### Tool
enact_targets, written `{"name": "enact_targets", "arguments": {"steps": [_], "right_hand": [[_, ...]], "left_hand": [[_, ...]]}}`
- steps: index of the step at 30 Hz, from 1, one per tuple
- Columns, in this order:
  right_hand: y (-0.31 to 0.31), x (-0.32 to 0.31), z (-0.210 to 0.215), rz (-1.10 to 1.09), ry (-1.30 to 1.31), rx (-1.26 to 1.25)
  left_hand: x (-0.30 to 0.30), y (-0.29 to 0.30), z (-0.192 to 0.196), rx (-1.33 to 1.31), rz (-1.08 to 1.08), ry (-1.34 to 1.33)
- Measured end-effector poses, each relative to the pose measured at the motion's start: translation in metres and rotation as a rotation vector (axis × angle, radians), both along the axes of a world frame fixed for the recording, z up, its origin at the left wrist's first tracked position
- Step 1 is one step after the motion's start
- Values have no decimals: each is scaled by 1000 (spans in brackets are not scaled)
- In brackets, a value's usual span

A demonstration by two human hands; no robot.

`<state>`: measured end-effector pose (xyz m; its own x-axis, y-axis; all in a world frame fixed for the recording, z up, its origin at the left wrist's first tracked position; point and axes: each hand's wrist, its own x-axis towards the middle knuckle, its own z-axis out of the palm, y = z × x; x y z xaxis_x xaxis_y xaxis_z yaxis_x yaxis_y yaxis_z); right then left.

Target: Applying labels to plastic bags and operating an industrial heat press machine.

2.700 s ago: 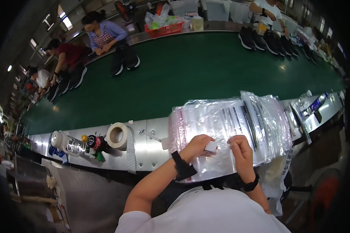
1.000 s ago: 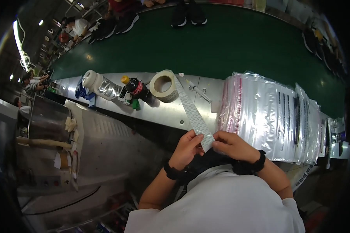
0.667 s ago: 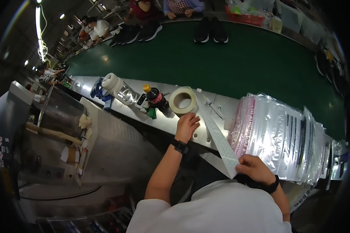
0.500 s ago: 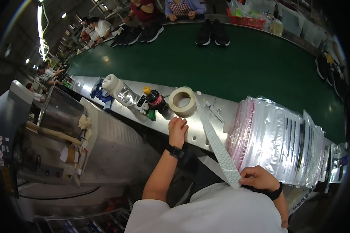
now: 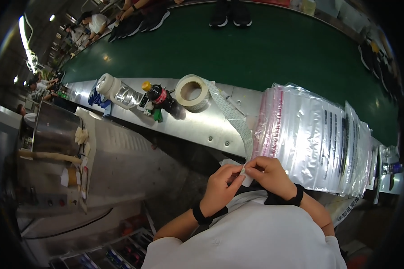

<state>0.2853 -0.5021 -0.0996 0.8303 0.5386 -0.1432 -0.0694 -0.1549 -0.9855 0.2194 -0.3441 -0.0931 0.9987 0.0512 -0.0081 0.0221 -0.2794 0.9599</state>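
Note:
A pale printed strip of labels (image 5: 230,114) runs from its roll (image 5: 194,93) on the metal ledge down toward my body. At its near end my left hand (image 5: 221,187) and my right hand (image 5: 274,177) meet, both closed. Their thumbs and fingertips pinch the strip's end between them. A small white piece shows just below the fingertips. Beside my right hand lies a thick stack of clear plastic bags (image 5: 312,139) with pink edges. Behind the strip, a slim pen-like tool (image 5: 232,104) rests on the ledge.
Left of the roll stand a dark drink bottle (image 5: 164,99) with a yellow cap and a clear bottle (image 5: 121,94) with a white lid. Beyond the ledge lies a green conveyor belt (image 5: 278,54) with black shoes (image 5: 231,14) at its far side. A metal machine (image 5: 121,157) stands left.
My left hand has come from beside the roll to the strip's end, meeting my right hand, which shifted left and up. The strip now sags and curves. The view has tilted down.

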Motion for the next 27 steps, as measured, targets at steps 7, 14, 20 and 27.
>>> {"name": "enact_targets", "arguments": {"steps": [7, 14, 20, 27], "right_hand": [[-10, -4, 2, -64, -156, -129], [-14, 0, 6, -76, -149, -246], [-45, -4, 7, -115, -131, -312], [-77, 6, -4, -575, -787, -663]], "left_hand": [[7, 3, -21, -285, -16, 261], [17, -1, -18, -213, -109, 173], [33, 8, -13, -316, 138, 146], [71, -39, -23, -409, -504, -6]]}}
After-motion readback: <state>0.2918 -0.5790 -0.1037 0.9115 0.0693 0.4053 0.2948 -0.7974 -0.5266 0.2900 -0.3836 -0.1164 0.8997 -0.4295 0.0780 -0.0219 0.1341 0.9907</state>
